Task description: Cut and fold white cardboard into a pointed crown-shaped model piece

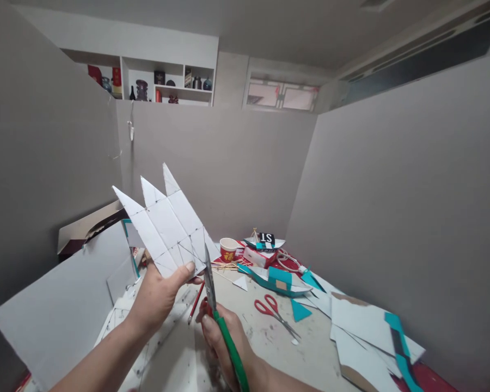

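Note:
My left hand (163, 288) grips the lower edge of a white cardboard cutout (163, 223), thumb on its face. The cutout has three pointed tips at its upper end, fold lines, and pencil or pen marks. In my right hand (224, 332) are green-handled scissors (228, 343), their blades pointing up at the cutout's lower right edge. The blades partly overlap the cardboard; how far they are apart I cannot tell. A red pencil (196, 302) lies on the table just behind my hands.
Red-handled scissors (275, 313) and a teal triangle (300, 310) lie on the table (265, 337). Beyond them are a teal cardboard boat (281, 280), a paper cup (228, 249) and a second model boat (265, 241). Cardboard sheets (363, 326) sit right; a white board (65, 305) stands left.

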### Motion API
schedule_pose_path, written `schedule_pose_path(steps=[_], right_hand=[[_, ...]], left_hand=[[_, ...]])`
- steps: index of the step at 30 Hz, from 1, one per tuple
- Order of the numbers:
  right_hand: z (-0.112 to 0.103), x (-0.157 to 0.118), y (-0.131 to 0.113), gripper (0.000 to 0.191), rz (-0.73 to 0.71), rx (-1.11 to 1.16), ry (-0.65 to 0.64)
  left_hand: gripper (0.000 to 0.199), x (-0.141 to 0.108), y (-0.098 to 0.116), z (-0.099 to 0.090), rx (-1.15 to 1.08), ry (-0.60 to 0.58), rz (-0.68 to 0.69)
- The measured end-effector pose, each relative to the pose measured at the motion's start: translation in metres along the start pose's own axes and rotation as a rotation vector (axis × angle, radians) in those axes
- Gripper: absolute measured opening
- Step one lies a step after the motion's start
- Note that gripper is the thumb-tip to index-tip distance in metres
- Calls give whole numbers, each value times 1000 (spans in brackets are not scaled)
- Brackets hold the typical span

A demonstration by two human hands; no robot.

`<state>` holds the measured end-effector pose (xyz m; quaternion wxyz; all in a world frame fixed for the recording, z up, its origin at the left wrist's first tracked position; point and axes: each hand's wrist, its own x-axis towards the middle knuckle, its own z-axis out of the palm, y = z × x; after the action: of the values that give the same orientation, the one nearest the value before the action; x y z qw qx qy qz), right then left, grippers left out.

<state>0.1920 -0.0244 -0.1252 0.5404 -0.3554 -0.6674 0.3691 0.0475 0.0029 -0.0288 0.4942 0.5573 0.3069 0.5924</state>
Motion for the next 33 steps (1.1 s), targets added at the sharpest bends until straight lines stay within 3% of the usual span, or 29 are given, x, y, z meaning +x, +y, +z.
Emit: schedule_pose_path(steps=[33], right_hand=[[-2, 0, 3, 43, -28, 17, 7]], left_hand=[[30, 1, 0, -1, -7, -46, 5]])
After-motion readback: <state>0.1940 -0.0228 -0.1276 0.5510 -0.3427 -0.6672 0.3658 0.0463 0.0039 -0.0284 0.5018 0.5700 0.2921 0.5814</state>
